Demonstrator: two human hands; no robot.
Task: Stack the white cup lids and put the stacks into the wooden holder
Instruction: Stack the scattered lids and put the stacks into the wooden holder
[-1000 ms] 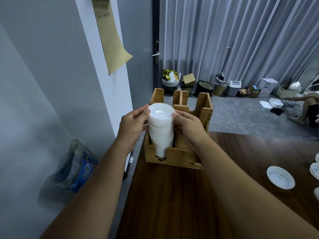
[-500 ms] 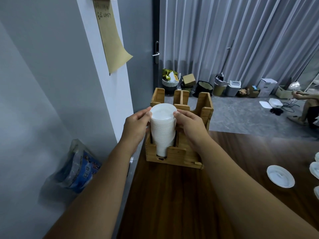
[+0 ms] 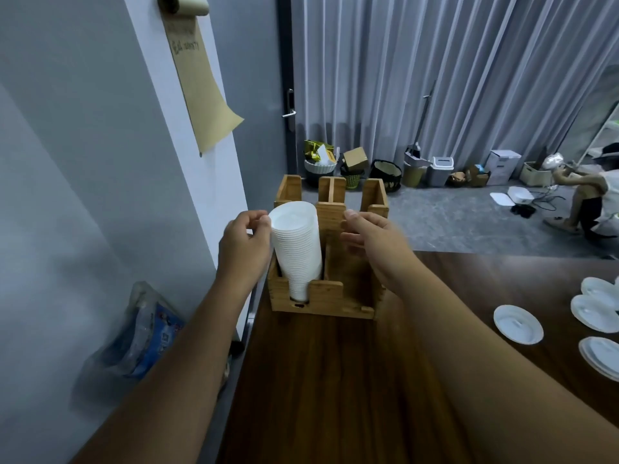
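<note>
Dark wood-grain table [image 3: 335, 380] fills the lower frame; grey wall at left, pleated curtains across the top right. At centre stands the wooden holder [image 3: 330, 296], a box of pale slatted timber with notched front walls and upright dividers.

Change noted: a second ago both hands gripped the stack of white lids [image 3: 296, 249] while lowering it; now the stack sits in the holder's left front compartment, its top rising above the walls. The right hand [image 3: 371, 242] has come away to the right, fingers loosely curled, holding nothing. The left hand [image 3: 246, 244] remains against the stack's left side, fingertips touching near the top rim, thumb curled; whether it still pinches cannot be told.

Judgement: this stack is delivered; the release is nearly complete.

Remaining work: loose lids [image 3: 518, 324] lie at lower right of the frame, thin, glossy, round discs with raised rims, some overlapping.
</note>
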